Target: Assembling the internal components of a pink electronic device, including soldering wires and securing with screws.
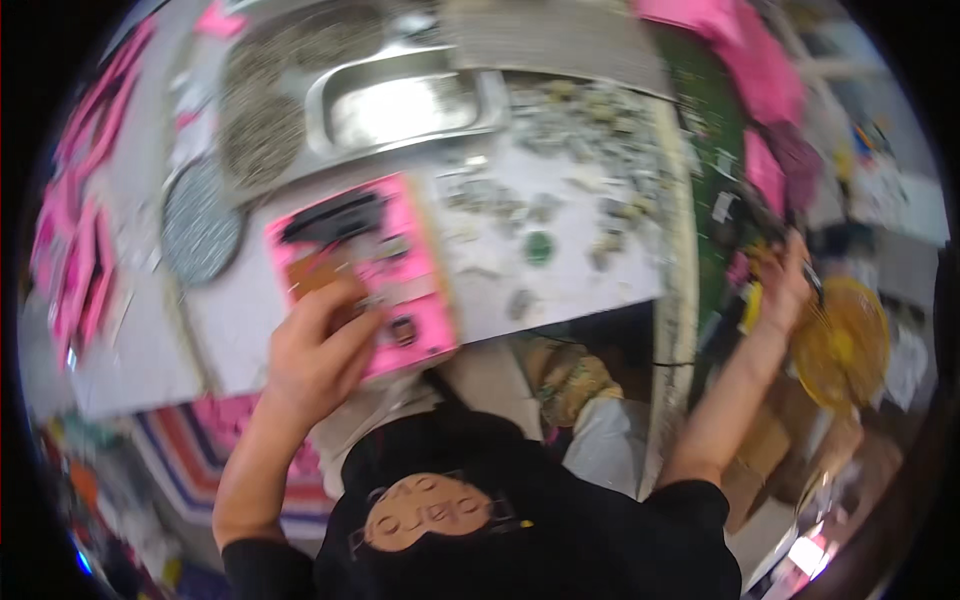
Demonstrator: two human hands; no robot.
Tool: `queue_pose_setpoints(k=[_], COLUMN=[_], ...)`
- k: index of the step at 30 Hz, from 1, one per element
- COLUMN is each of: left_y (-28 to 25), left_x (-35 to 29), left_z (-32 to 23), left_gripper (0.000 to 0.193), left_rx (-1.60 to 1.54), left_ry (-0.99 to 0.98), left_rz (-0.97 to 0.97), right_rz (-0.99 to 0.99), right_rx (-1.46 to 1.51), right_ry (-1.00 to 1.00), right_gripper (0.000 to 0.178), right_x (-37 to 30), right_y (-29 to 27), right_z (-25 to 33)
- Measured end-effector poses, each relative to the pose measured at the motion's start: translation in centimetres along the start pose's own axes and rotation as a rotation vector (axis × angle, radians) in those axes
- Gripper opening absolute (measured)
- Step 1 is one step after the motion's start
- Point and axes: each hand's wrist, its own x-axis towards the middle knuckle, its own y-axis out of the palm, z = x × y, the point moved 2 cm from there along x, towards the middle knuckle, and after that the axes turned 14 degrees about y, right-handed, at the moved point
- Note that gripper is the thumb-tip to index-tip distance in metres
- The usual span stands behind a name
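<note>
On the table in front of me lies a pink panel (415, 235), slightly turned. It carries a black block-shaped part (335, 215), a brown flat piece (318, 272) and a small dark square component (403, 331). My left hand (325, 350) rests over the panel's left side with fingers curled and pinched together beside the brown piece; what is between the fingertips is hidden. My right hand (785, 285) reaches far out to the right, past the table edge. Its fingers are closed around a dark, thin object, blurred, whose kind I cannot tell. An amber round dish (840, 345) is beside that hand.
A metal tray (480, 110) stands at the back, next to grey heaps of small pieces (265, 130). Many loose small parts (590, 140) lie at the right. A grey round dish (202, 225) is on the left, near pink frames (95, 250). A pale upright post (683, 250) borders the table's right.
</note>
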Motion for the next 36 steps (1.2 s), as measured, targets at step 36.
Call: queue_pose_setpoints(k=[36], left_y=[0.0], left_x=[3.0], left_z=[2.1], left_gripper=[0.034], left_rx=[0.211], left_ry=[-0.017], left_rz=[-0.203], right_rz=[0.674], right_rx=[-0.984], right_ry=[-1.201], right_gripper=[0.018], right_x=[-29.1], right_y=[29.3], right_z=[-2.6])
